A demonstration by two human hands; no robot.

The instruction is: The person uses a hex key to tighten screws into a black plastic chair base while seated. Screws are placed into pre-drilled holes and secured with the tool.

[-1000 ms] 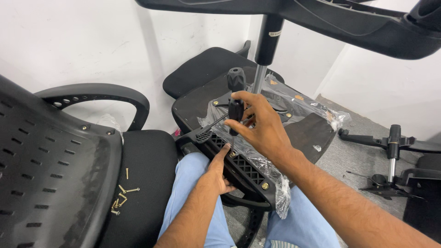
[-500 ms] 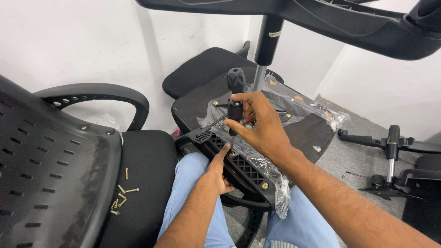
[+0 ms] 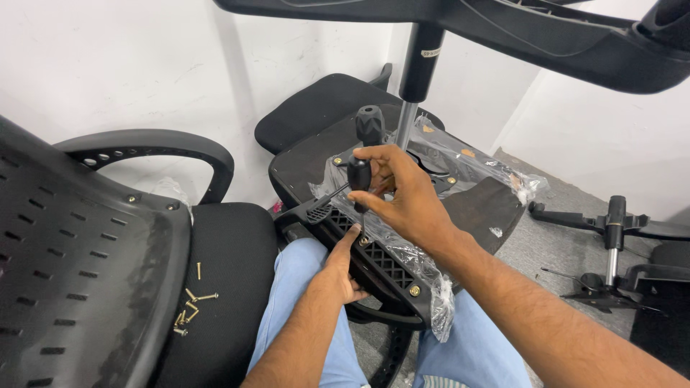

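At centre frame, on the person's lap, lies a black chair part (image 3: 381,259) with a lattice grille, partly wrapped in clear plastic film (image 3: 431,269). A screwdriver (image 3: 359,179) with a black handle stands nearly upright on it, tip down at a screw point near the part's upper edge.

Right hand (image 3: 402,194): grip closed around the screwdriver handle, fingers wrapped, wrist coming in from 4 o'clock.
Left hand (image 3: 343,269): flat against the part at 7 o'clock of the tool tip, index finger stretched toward the tip; not closed on anything, bracing only.

Step in hand, as judged: driving a screw into the part. A brass-coloured screw head (image 3: 415,290) shows at 4 o'clock along the same edge. The next move would call for downward pressure with the tool kept upright and the part held from twisting.

Outward: seat base (image 3: 489,208) under film at 2 o'clock; gas-lift column (image 3: 415,86) at 12. Loose screws (image 3: 190,305) lie on a black chair seat (image 3: 230,273) at 8 o'clock, beside a perforated backrest (image 3: 72,266) and armrest (image 3: 165,147). Further chair parts (image 3: 611,244) rest on the floor at 3 o'clock.
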